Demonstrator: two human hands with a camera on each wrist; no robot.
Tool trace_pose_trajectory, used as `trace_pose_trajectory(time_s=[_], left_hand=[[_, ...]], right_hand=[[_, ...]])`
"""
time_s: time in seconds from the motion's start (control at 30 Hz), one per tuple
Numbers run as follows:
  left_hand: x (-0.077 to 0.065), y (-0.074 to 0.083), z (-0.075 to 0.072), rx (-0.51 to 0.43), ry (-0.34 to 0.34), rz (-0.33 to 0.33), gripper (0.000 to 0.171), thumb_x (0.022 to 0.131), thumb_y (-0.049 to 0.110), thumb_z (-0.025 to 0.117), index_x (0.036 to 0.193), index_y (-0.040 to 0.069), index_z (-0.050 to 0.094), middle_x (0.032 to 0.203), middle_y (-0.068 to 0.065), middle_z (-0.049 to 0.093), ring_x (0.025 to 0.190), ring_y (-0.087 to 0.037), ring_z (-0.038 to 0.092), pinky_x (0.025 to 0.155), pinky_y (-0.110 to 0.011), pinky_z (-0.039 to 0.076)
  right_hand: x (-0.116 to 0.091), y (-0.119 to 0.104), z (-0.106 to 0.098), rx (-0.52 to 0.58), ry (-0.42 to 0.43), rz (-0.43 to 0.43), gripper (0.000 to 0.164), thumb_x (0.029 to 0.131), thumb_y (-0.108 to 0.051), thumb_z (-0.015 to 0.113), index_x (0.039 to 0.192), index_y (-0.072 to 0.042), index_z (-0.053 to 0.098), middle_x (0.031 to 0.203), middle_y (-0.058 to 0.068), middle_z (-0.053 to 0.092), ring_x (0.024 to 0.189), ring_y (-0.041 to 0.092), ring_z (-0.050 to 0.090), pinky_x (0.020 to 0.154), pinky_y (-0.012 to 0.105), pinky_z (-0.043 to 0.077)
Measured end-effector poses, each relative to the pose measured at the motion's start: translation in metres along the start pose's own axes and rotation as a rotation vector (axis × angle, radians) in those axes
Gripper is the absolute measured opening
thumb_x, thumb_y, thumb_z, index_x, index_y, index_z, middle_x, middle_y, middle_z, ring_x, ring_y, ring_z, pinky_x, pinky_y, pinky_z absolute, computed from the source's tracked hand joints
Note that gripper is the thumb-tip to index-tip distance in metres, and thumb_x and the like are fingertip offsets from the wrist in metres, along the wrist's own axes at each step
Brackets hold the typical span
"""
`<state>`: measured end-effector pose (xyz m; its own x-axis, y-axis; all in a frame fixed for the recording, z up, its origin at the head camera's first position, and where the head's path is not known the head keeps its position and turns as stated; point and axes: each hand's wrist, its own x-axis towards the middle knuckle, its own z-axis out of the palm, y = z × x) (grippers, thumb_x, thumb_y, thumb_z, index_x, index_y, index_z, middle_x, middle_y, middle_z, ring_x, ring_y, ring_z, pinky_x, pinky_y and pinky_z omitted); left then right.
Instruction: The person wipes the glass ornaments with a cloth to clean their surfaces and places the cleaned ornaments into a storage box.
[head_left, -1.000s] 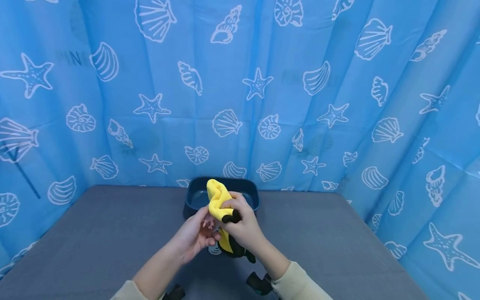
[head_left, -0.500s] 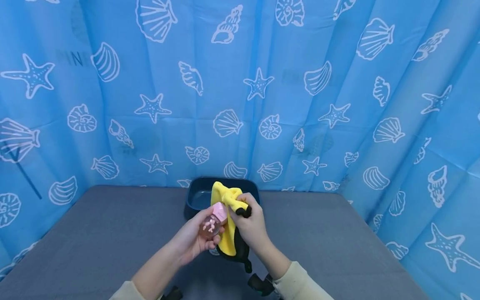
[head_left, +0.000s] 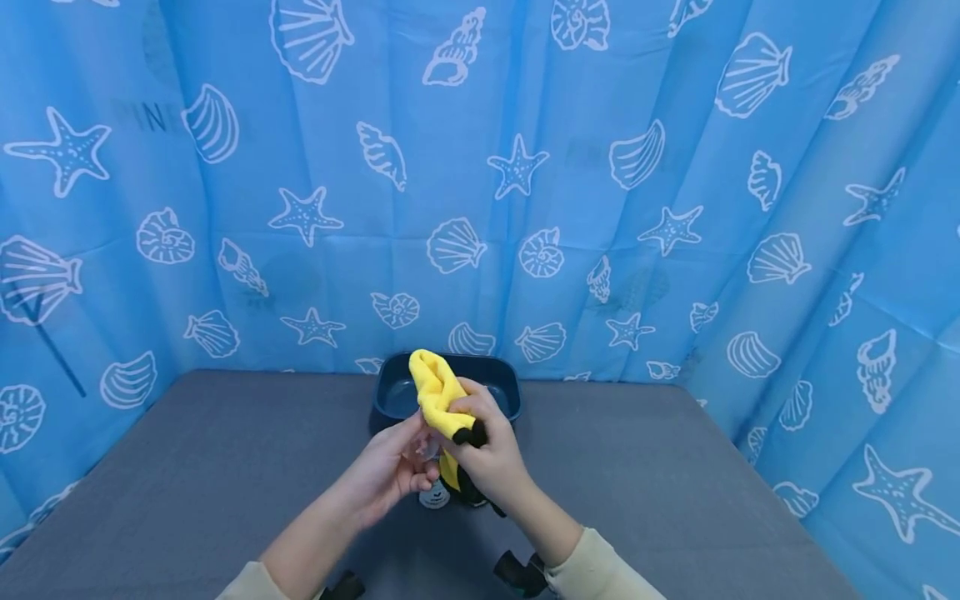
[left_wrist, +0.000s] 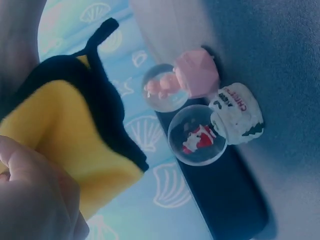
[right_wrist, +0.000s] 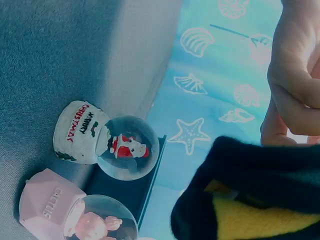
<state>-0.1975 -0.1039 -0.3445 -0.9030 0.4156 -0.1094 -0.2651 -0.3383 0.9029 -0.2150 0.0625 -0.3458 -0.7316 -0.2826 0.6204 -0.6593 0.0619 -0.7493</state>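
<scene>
blue curtain [head_left: 570,192] w/ white shells behind, grey table [head_left: 637,483] in front of it, dark tray [head_left: 396,402] near the far edge, btwn them nothing to worry abt. yellow cloth [head_left: 438,392], black-edged, is up in the air btwn the hands, bunched on top, loose end hanging down. r hand [head_left: 487,437] grips the bunch; l hand [head_left: 386,475] curls its fingers round a held globe [head_left: 427,450], mostly hidden by fingers + cloth. santa globe [left_wrist: 220,125] & pink globe [left_wrist: 192,75] stand upright side by side on the table, just in front of the tray, touched by neither hand.

step in hand is prob wiping: cloth worked over the held globe. next move prob calls for l hand firm, turning the globe a bit, r hand rubbing w/ light pressure; clear dome cd slip if cloth drags.
</scene>
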Motion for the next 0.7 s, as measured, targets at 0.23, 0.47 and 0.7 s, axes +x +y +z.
trace_pose_trajectory(time_s=[0.23, 0.47, 0.7], left_hand=[[-0.001, -0.005, -0.003, 0.031, -0.025, 0.001, 0.040, 0.099, 0.052, 0.045, 0.093, 0.013, 0.048, 0.077, 0.002, 0.045, 0.061, -0.007, 0.054, 0.059, -0.018, 0.049], [0.001, -0.007, -0.003, 0.083, -0.017, -0.017, 0.045, 0.098, 0.052, 0.049, 0.104, 0.008, 0.053, 0.078, 0.002, 0.055, 0.060, -0.005, 0.055, 0.058, -0.017, 0.048], [0.000, -0.009, -0.007, 0.069, 0.069, -0.019, 0.061, 0.100, 0.043, 0.049, 0.133, -0.006, 0.033, 0.094, -0.006, 0.049, 0.064, -0.008, 0.046, 0.055, -0.017, 0.037]], right_hand=[[0.006, 0.002, 0.002, -0.091, -0.055, 0.037, 0.025, 0.076, 0.011, 0.068, 0.091, -0.005, 0.057, 0.120, 0.014, 0.052, 0.108, 0.033, 0.047, 0.087, 0.045, 0.045], [0.009, 0.009, -0.006, -0.053, 0.021, 0.153, 0.020, 0.081, 0.007, 0.068, 0.090, -0.004, 0.055, 0.105, 0.013, 0.055, 0.097, 0.028, 0.051, 0.078, 0.036, 0.048], [0.009, 0.013, -0.021, 0.093, 0.184, 0.350, 0.017, 0.090, -0.002, 0.065, 0.099, 0.002, 0.050, 0.107, 0.015, 0.050, 0.091, 0.025, 0.057, 0.079, 0.035, 0.052]])
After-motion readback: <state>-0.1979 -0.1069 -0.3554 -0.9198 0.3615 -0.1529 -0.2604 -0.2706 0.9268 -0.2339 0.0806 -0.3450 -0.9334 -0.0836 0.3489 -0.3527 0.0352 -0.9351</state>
